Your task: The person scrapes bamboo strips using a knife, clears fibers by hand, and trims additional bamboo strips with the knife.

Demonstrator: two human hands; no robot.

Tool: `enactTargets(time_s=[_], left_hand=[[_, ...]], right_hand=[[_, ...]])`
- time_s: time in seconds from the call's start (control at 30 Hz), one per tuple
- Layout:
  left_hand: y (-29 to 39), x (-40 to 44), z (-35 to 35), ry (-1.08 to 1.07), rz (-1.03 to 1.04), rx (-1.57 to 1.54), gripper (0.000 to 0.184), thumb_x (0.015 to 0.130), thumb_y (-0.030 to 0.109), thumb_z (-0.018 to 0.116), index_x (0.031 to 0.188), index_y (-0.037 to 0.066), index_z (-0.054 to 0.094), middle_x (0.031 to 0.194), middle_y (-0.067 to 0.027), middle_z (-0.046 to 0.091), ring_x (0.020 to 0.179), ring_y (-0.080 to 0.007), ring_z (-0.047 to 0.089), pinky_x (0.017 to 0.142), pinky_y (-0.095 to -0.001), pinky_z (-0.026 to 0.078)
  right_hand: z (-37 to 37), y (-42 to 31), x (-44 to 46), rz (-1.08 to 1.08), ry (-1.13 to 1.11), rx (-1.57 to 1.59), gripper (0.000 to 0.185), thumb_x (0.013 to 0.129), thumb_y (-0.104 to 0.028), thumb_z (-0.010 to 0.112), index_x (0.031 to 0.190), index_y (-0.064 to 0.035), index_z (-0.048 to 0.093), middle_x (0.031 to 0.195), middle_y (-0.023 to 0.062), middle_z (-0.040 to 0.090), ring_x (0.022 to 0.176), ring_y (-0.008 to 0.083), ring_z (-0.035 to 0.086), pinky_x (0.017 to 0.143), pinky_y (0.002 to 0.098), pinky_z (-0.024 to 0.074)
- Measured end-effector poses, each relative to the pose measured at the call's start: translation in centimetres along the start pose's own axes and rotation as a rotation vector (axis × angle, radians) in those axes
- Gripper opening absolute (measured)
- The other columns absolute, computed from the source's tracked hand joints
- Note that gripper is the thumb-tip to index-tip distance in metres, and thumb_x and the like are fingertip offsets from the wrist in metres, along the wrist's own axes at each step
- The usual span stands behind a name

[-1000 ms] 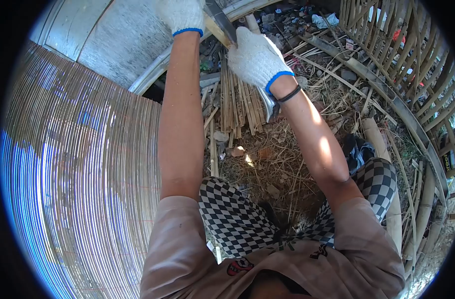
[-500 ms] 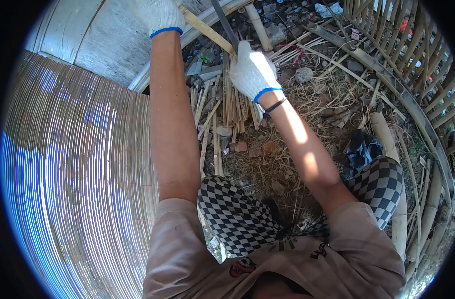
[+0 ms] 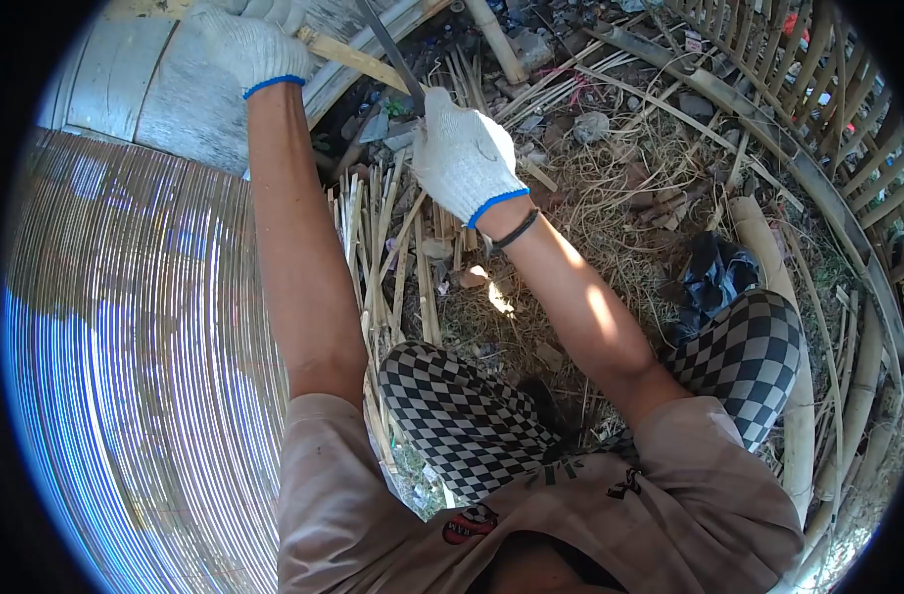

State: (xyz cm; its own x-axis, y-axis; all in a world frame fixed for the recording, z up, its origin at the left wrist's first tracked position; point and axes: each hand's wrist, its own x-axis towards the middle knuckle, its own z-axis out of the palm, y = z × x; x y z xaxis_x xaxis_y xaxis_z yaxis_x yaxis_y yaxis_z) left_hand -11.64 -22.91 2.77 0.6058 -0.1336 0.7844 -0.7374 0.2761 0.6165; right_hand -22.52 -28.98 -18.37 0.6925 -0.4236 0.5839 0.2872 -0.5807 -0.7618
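My left hand [image 3: 249, 45], in a white knit glove with a blue cuff, is closed around a pale bamboo strip [image 3: 358, 61] at the upper left. The strip slants down to the right, its lower end reaching my right hand [image 3: 467, 153]. That hand, gloved the same way, is wrapped round the lower end of a long dark blade [image 3: 387, 45], whose handle is hidden in the glove. Blade and strip come close together just above the right glove.
A slatted bamboo blind [image 3: 155, 356] fills the left side. Split bamboo sticks [image 3: 382, 238] lie below my hands. Woven bamboo lattice [image 3: 798, 79] curves at the upper right. A thick pole [image 3: 768, 247] and a black plastic bag [image 3: 714, 277] lie by my right knee.
Both hands have moved left, and the right hand has also come down. The bamboo strip and blade have shifted left with them, uncovering more of the ground at upper centre.
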Motion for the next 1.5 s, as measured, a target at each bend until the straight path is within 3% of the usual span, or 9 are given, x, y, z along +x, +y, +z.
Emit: enactTargets(time_s=[0.1, 0.27, 0.5, 0.6, 0.93, 1.1, 1.23, 1.4, 1.5], left_hand=[[-0.9, 0.9, -0.8, -0.201, 0.033, -0.085, 0.060, 0.105, 0.061, 0.031, 0.072, 0.012, 0.038, 0.059, -0.0006, 0.027, 0.048, -0.0142, 0.021, 0.043, -0.0292, 0.019], [0.7, -1.0, -0.2, 0.113, -0.035, -0.080, 0.058, 0.105, 0.060, 0.031, 0.069, 0.014, 0.034, 0.058, 0.0000, 0.027, 0.048, -0.0144, 0.021, 0.043, -0.0301, 0.020], [0.0, 1.1, -5.5, -0.087, -0.102, -0.142, 0.056, 0.104, 0.060, 0.030, 0.067, 0.019, 0.030, 0.057, 0.0011, 0.026, 0.048, -0.0144, 0.019, 0.044, -0.0317, 0.020], [0.2, -0.1, -4.9, 0.153, -0.045, -0.058, 0.061, 0.103, 0.069, 0.027, 0.070, 0.018, 0.033, 0.060, 0.0009, 0.029, 0.049, -0.0141, 0.022, 0.044, -0.0285, 0.018], [0.0, 0.3, -9.4, 0.075, -0.060, -0.072, 0.063, 0.104, 0.063, 0.021, 0.058, 0.021, 0.028, 0.049, 0.0025, 0.023, 0.042, -0.0146, 0.012, 0.040, -0.0282, 0.015], [-0.2, -0.7, -12.8, 0.257, -0.065, -0.010, 0.070, 0.098, 0.079, 0.017, 0.061, 0.021, 0.030, 0.048, 0.0035, 0.023, 0.040, -0.0109, 0.015, 0.036, -0.0261, 0.014], [-0.3, -1.4, -15.4, 0.015, -0.035, -0.170, 0.069, 0.098, 0.078, 0.015, 0.059, 0.022, 0.026, 0.047, 0.0042, 0.022, 0.040, -0.0102, 0.014, 0.036, -0.0257, 0.013], [0.8, -2.9, -14.3, 0.238, 0.011, 0.026, 0.070, 0.097, 0.079, 0.014, 0.057, 0.023, 0.023, 0.046, 0.0050, 0.020, 0.040, -0.0101, 0.011, 0.036, -0.0267, 0.012], [-0.1, -2.6, -16.2, 0.189, 0.029, -0.092, 0.070, 0.096, 0.081, 0.014, 0.056, 0.023, 0.024, 0.046, 0.0050, 0.020, 0.040, -0.0097, 0.011, 0.036, -0.0268, 0.011]], right_hand=[[-1.1, -0.2, 0.3, -0.021, 0.013, -0.047, 0.019, 0.092, -0.017, 0.058, 0.103, -0.0031, 0.052, 0.072, 0.0236, 0.065, 0.070, 0.0448, 0.067, 0.064, 0.0524, 0.0543], [2.1, 10.4, -0.6, 0.291, -0.381, -0.169, 0.033, 0.088, -0.015, 0.060, 0.114, 0.0049, 0.058, 0.090, 0.0285, 0.072, 0.089, 0.0427, 0.073, 0.078, 0.0494, 0.0579], [1.4, 2.2, -2.0, 0.061, -0.112, 0.017, 0.027, 0.091, -0.015, 0.055, 0.113, -0.0015, 0.058, 0.081, 0.0241, 0.069, 0.081, 0.0427, 0.070, 0.072, 0.0514, 0.0554], [5.5, 5.3, -2.5, 0.113, -0.037, -0.001, 0.026, 0.091, -0.018, 0.058, 0.107, 0.0023, 0.056, 0.082, 0.0241, 0.069, 0.079, 0.0430, 0.070, 0.070, 0.0525, 0.0550], [6.3, 6.2, -4.4, 0.136, -0.229, 0.031, 0.029, 0.092, -0.019, 0.056, 0.112, 0.0011, 0.054, 0.078, 0.0237, 0.069, 0.075, 0.0433, 0.069, 0.068, 0.0519, 0.0545], [7.9, 6.0, -5.6, 0.193, -0.253, 0.063, 0.028, 0.088, -0.016, 0.059, 0.108, 0.0018, 0.053, 0.074, 0.0218, 0.068, 0.071, 0.0434, 0.069, 0.062, 0.0520, 0.0536], [6.5, 3.7, -5.0, 0.057, -0.243, 0.036, 0.029, 0.086, -0.015, 0.062, 0.107, 0.0024, 0.055, 0.073, 0.0228, 0.068, 0.070, 0.0416, 0.070, 0.062, 0.0519, 0.0547], [9.0, 13.3, -6.7, 0.347, -0.350, 0.001, 0.028, 0.089, -0.020, 0.066, 0.103, 0.0023, 0.057, 0.077, 0.0242, 0.070, 0.074, 0.0414, 0.072, 0.063, 0.0491, 0.0565], [6.8, 9.0, -6.3, 0.301, -0.370, -0.015, 0.032, 0.089, -0.021, 0.067, 0.107, 0.0032, 0.056, 0.082, 0.0262, 0.071, 0.080, 0.0437, 0.072, 0.072, 0.0497, 0.0567]])
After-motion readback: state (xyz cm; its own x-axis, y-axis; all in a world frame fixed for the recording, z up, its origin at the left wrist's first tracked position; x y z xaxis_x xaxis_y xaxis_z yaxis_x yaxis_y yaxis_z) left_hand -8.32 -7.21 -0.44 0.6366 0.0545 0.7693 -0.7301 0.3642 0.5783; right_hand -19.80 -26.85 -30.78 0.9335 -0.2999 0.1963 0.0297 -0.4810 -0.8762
